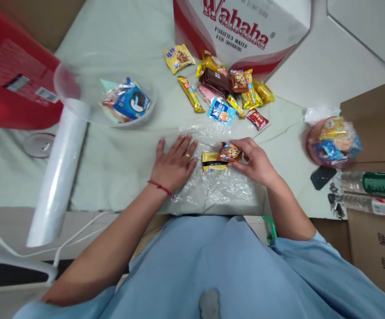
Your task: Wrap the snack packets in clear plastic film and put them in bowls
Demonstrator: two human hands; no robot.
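Sitting to the left beyond the clear plastic sheet [225,189], a transparent bowl [91,66] holds a blue snack packet [134,102] among other wrapped pieces. Well to the sheet's right, a reddish round container [312,148] bears yellow and blue snack packets [335,137]. Past the sheet's far edge lies a heap of wrapped snacks [217,82]. On the sheet, the right hand [255,161] pinches a brown cookie packet [230,153] between thumb and fingers, overlapping a yellow packet [211,166]. The left hand [174,164], fingers spread and grasping nothing, lies palm down over the sheet's left part.
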